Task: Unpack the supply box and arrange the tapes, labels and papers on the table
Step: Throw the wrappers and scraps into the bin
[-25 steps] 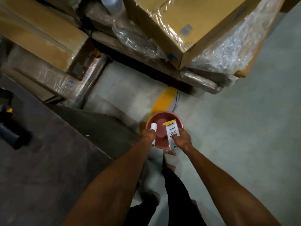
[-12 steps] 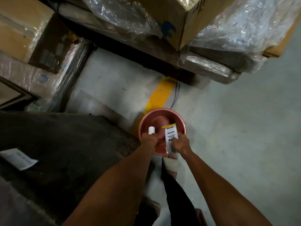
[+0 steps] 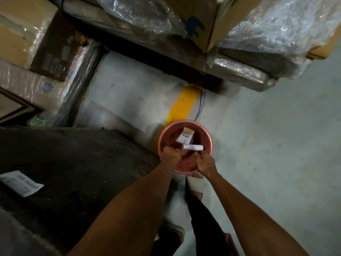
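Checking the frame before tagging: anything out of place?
Yes. A printed label and a white paper roll sit over a pink bucket on the floor, not on the table. Another printed sheet lies askew on the table.

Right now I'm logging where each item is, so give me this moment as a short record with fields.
setting: concrete floor with a yellow stripe, wrapped boxes behind
bucket: pink bucket on the floor, below both hands
label: printed label over the bucket's opening, free of both hands
roll: white paper roll lying sideways above the bucket
left hand: left hand holds the roll's end
right hand: right hand curled, apparently holding nothing
table: dark table at left with a printed sheet on it
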`<state>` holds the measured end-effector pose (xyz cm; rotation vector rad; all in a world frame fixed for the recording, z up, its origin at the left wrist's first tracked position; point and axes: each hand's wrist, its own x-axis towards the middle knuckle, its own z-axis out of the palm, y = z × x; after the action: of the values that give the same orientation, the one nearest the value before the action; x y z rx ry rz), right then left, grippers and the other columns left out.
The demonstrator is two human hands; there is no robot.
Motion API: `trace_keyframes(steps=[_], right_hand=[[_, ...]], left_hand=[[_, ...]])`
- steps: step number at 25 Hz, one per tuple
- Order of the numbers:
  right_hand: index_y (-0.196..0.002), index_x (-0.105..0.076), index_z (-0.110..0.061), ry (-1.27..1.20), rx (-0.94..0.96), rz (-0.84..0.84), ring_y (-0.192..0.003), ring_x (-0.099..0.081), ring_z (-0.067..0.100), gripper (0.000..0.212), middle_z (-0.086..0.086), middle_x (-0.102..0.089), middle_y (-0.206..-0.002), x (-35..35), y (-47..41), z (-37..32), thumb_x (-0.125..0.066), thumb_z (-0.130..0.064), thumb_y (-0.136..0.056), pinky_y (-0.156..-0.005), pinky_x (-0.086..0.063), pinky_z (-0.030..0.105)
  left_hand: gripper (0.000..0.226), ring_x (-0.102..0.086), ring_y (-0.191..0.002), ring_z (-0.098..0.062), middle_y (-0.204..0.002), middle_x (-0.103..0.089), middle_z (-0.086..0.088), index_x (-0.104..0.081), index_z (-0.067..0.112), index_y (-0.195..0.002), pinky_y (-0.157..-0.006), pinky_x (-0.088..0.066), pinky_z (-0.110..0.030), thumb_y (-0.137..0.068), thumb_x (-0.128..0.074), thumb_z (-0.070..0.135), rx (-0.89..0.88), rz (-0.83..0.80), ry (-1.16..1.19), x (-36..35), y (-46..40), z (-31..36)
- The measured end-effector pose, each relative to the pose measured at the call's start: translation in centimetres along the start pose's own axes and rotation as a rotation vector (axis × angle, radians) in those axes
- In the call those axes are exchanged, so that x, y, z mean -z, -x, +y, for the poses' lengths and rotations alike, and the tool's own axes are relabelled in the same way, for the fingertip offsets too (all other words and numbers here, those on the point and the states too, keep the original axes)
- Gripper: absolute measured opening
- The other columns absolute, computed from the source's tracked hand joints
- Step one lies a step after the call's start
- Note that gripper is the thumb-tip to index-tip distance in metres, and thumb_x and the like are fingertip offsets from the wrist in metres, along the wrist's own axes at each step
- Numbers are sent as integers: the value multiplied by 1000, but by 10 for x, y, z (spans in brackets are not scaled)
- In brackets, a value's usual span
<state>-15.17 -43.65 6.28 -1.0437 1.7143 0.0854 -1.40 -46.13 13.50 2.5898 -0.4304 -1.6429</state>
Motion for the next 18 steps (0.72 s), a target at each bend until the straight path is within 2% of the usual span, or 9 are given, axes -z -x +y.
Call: trace_keyframes(steps=[2,4,7,9,11,12,14,16,18], right_hand=[[-120,-62,-3,-4,14,-15,-110,-62,38,37,22,-67,-116,0,10,2,-49,-32,-100,-88,-45,35],[-115,-64,-7,-36,32,-28,-102,-66,37,52,20,-70,-108,0,22,0,-41,-47,-92,-84,-48,35],[-108,-62,-13,-177,64,-23,-92,-68,42,68,20,-70,-99,-11,21,9,-33,-66,-77,-78,-56,50],[-111,-63,-13,-222,101,-3,-93,-67,44,72,22,-69,-102,-5,35,-5,-32,-68,-76,-80,-56,54],[-111,-65,-13,-265,98,10,-96,-67,43,69,22,-70,-103,3,45,-20,-33,-65,-79,-85,-55,55],[-107,-68,-15,-276,80,15,-95,-67,43,63,20,-71,-100,15,64,-38,-35,-62,-81,-84,-55,56],[-97,-70,-18,-330,69,25,-89,-69,41,46,14,-71,-92,41,108,-80,-42,-54,-89,-80,-58,52],[-99,-70,-13,-454,24,29,-82,-70,37,31,14,-72,-91,61,147,-114,-47,-34,-99,-71,-59,44],[-102,-69,-7,-559,6,17,-76,-69,31,27,16,-72,-91,69,171,-133,-48,-24,-101,-63,-59,38]], left_hand=[[36,-53,-127,-35,-137,-57,-20,-61,1,-129,-95,-42,-30,-99,-53,19,-95,50,-136,7,11,4],[39,-53,-127,-35,-137,-57,-20,-61,2,-129,-100,-41,-30,-100,-51,25,-143,37,-188,17,25,9],[40,-51,-129,-36,-140,-55,-19,-57,2,-135,-104,-39,-33,-102,-48,23,-231,5,-214,35,57,26],[35,-57,-121,-32,-131,-62,-17,-63,-1,-127,-96,-41,-31,-101,-49,19,-266,-3,-194,50,77,31],[26,-60,-103,-22,-110,-66,-11,-70,0,-111,-81,-40,-26,-99,-53,15,-278,-6,-136,62,94,33],[22,-61,-102,-21,-107,-67,-12,-71,2,-104,-80,-42,-25,-98,-54,14,-296,-7,-123,67,101,31],[25,-65,-106,-28,-110,-71,-16,-74,2,-106,-88,-48,-30,-97,-53,14,-329,8,-85,84,123,28],[25,-66,-104,-28,-110,-72,-11,-75,8,-107,-89,-50,-30,-96,-53,15,-345,11,-21,98,144,24],[24,-68,-100,-28,-108,-73,-12,-75,11,-107,-88,-53,-33,-95,-54,16,-384,33,35,115,169,20]])
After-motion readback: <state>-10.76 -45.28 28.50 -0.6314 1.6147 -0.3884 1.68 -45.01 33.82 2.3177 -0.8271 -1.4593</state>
